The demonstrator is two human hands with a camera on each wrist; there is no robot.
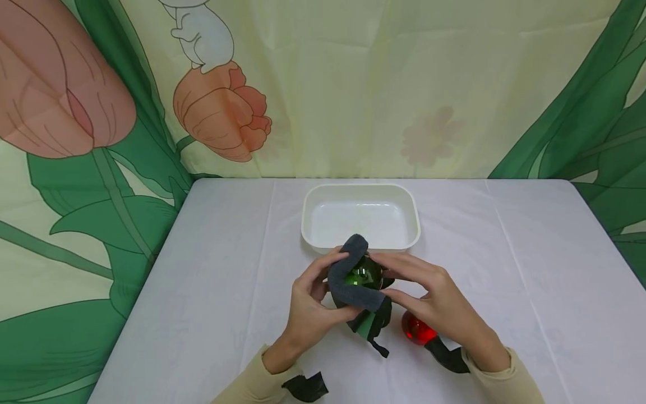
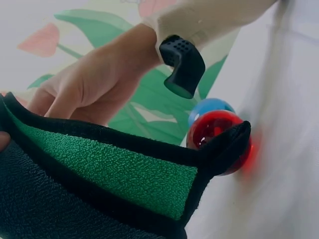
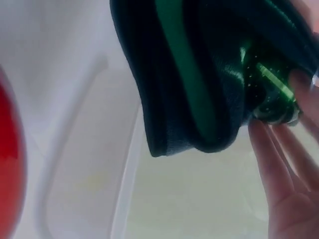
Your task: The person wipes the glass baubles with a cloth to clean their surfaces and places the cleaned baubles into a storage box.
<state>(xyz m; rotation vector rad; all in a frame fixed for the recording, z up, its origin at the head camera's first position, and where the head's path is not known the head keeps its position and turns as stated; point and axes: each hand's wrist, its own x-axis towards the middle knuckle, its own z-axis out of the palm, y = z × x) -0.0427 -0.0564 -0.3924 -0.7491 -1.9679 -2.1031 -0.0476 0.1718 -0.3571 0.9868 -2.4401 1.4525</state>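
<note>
The left hand (image 1: 315,300) held the dark grey cloth (image 1: 343,293) from its 9 o'clock side, with the thumb at the near edge and the fingers curled round the far part. The right hand (image 1: 426,289) gripped the green ball (image 1: 367,274) from the 3 o'clock side, its fingertips touching the ball. Both hands were narrowed to the width of the bundle. The green ball sat within the fold of the cloth, partly covered, above the white table (image 1: 212,286). The cloth showed a green face and black trim, and one dark end hung toward 5 o'clock.

The white tray (image 1: 361,220) stood upright on the table at 12 o'clock from the bundle. The red ball (image 1: 416,327) lay on the table at 4 o'clock, near the right wrist. In the left wrist view, a blue ball (image 2: 212,107) showed behind the red ball, mostly hidden. A floral curtain (image 1: 343,95) hung beyond the table at 12 o'clock.
</note>
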